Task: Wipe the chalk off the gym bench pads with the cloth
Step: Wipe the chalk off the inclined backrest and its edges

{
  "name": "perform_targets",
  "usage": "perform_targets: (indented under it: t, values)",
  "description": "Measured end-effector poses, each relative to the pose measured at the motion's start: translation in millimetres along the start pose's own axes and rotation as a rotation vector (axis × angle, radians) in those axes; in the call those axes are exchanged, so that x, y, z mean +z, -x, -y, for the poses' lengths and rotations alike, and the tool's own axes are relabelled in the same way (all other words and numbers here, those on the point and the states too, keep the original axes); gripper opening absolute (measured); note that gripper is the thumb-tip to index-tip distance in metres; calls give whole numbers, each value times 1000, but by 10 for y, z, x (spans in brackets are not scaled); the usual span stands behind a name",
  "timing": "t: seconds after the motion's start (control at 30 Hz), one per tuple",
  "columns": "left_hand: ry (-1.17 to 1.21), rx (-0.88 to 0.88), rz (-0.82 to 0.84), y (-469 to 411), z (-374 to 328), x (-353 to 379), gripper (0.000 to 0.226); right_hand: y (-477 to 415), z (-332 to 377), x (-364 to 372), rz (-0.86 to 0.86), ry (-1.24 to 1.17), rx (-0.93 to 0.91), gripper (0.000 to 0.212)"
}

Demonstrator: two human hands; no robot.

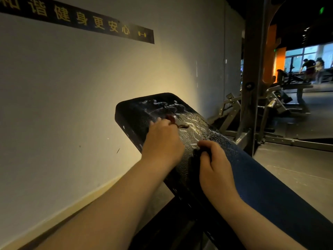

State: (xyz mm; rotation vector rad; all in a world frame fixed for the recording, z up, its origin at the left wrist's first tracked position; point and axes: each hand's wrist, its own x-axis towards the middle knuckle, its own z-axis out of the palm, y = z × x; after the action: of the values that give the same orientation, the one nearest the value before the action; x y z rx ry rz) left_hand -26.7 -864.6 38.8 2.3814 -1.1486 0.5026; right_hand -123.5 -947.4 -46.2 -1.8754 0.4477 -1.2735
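I saw the pale wall (75,98) filling the left side, a dark sign strip (77,20) with yellow characters across its top. The black bench pad (243,174) ran tilted up from lower right toward the wall, with white chalk smears (167,105) on its upper end. Behind it stood a steel rack upright (252,73) and further gym machines, dim and hard to make out. My left hand (162,141) pressed on the pad, its fingers closed over a small reddish piece (173,119), possibly the cloth, mostly hidden and blurred. My right hand (214,165) lay lower down, fingers curled together against the pad; whether they pinched anything, I could not tell.
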Motion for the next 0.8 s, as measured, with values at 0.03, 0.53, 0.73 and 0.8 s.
perform_targets:
  t: [0.03, 0.53, 0.73, 0.8]
  values:
    - [-6, 38, 48, 89, -126, 86, 48, 6, 17, 1, -8, -56, -12, 31]
    - [464, 118, -272, 178, 246, 206, 54, -417, -43, 31, 325, 175, -211, 57]
    - [295, 73, -424, 183, 362, 402, 52, -510, -92, -56, 251, 176, -116, 51]
    - [270, 75, -437, 187, 329, 414, 52, -267, 11, -52, 346, 142, -260, 49]
